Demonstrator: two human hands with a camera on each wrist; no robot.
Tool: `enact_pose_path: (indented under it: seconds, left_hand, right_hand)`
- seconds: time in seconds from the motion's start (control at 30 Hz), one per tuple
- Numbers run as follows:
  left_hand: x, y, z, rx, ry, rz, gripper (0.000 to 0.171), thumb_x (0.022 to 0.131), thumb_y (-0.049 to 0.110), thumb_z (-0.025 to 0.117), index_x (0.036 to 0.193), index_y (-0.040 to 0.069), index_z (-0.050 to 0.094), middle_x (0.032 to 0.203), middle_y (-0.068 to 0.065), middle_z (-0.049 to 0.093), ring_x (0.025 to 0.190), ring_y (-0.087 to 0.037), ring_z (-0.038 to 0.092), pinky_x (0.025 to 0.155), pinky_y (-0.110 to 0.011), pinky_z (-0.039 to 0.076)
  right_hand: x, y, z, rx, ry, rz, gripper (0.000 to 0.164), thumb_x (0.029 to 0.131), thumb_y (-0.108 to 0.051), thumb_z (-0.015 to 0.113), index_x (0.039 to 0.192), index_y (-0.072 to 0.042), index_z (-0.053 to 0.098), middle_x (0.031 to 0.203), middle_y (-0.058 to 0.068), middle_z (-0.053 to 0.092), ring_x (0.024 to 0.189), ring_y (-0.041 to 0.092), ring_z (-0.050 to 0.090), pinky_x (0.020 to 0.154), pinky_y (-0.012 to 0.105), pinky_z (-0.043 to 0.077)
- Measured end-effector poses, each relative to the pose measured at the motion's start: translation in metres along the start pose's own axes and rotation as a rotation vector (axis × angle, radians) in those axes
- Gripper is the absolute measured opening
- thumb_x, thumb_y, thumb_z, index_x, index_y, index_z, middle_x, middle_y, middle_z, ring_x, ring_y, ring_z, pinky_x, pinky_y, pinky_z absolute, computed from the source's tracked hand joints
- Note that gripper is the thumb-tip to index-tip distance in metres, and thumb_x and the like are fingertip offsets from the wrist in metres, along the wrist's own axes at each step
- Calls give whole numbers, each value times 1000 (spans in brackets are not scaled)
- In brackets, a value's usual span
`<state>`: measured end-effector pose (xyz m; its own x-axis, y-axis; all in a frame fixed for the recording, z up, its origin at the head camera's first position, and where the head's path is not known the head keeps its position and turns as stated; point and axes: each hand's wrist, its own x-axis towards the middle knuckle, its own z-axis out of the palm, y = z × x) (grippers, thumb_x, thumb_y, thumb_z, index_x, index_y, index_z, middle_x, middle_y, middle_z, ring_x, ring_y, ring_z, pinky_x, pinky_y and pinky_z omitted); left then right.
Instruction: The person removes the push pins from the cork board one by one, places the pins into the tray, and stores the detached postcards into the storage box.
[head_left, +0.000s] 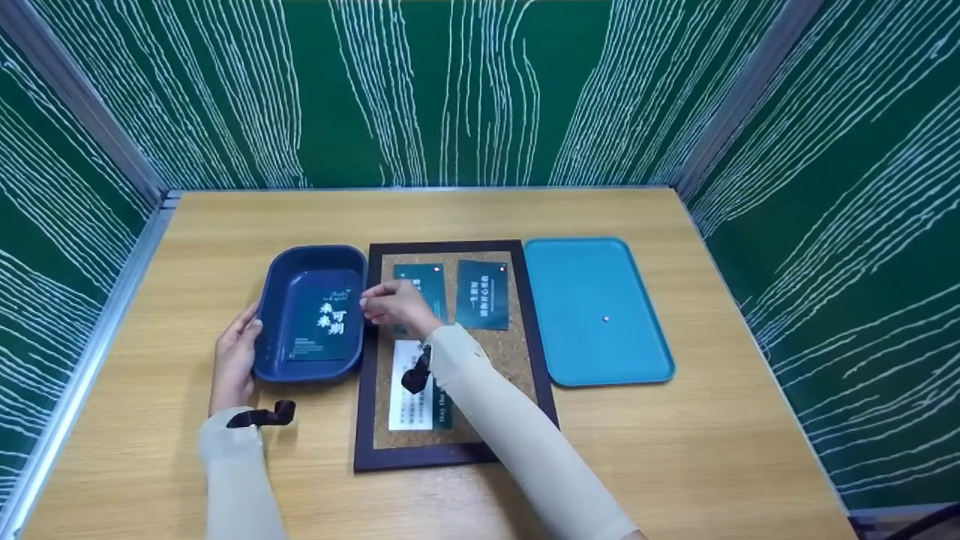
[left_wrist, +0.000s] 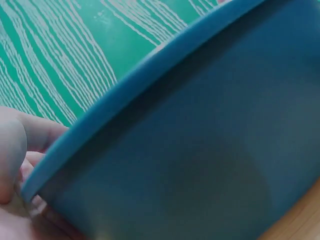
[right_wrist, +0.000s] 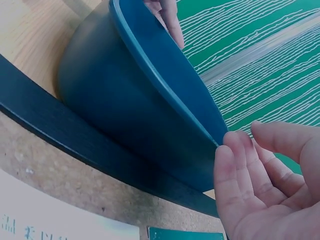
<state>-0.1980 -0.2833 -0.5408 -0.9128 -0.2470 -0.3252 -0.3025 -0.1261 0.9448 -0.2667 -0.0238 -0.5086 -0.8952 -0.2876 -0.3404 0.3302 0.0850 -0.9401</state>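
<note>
A dark blue plastic basin [head_left: 315,256] stands at the left, with a green printed card [head_left: 319,334] lying inside it. My left hand [head_left: 236,356] holds the basin's left side, thumb and fingers at the rim. My right hand [head_left: 397,306] hovers over the basin's right rim, fingers bent and thumb near the fingertips; the right wrist view shows nothing between them. Under that arm lies a framed cork board [head_left: 495,375]. On it are two green cards, one [head_left: 484,296] at upper right and one [head_left: 420,279] at upper left, each with a small pin near its top corner.
A white card [head_left: 405,390] overlaps a green one [head_left: 444,409] low on the board, partly behind my right wrist. A light blue tray [head_left: 577,277] with one small pin [head_left: 606,319] lies right of the board. Green patterned walls [head_left: 480,90] enclose the wooden table [head_left: 712,450].
</note>
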Motion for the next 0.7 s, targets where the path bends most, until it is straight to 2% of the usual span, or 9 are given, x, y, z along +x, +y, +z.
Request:
enact_pose_path:
  seconds: [0.17, 0.33, 0.47, 0.6, 0.7]
  left_hand:
    - [-3, 4, 2, 107, 45, 35, 50, 105, 25, 30, 153, 14, 24, 162, -1, 15, 150, -16, 10, 123, -32, 12]
    - [-8, 13, 6, 242, 89, 92, 51, 105, 26, 27, 154, 13, 19, 162, -2, 14, 150, -18, 8, 123, -33, 9]
    - [-15, 20, 14, 392, 104, 163, 53, 105, 32, 27, 155, 17, 17, 162, -2, 12, 150, -22, 9, 123, -38, 10]
    - [-25, 24, 25, 498, 88, 228, 54, 105, 35, 27, 155, 20, 15, 162, -1, 10, 150, -22, 8, 122, -41, 12]
    - [-31, 25, 34, 565, 70, 300, 53, 105, 35, 28, 155, 20, 16, 162, -1, 10, 150, -23, 8, 122, -43, 13]
  right_hand:
    - [-1, 2, -3, -21, 1, -2, 10, 86, -7, 70, 95, -5, 71, 79, 4, 69, 67, 14, 64, 81, 38, 59]
    - [-2, 2, -10, -9, -6, -15, 14, 86, -4, 69, 99, -2, 71, 84, 7, 71, 68, 15, 64, 89, 46, 56]
    - [-3, 3, -20, -8, -15, -21, 17, 86, -5, 69, 103, 0, 69, 91, 10, 71, 73, 17, 67, 89, 44, 56]
    - [-4, 6, -28, -41, -19, -19, 17, 87, -7, 69, 103, -3, 70, 95, 9, 72, 79, 19, 69, 86, 39, 57]
    - [-6, 7, -34, -84, -24, -25, 17, 87, -9, 69, 104, -4, 70, 100, 7, 72, 81, 18, 69, 83, 34, 58]
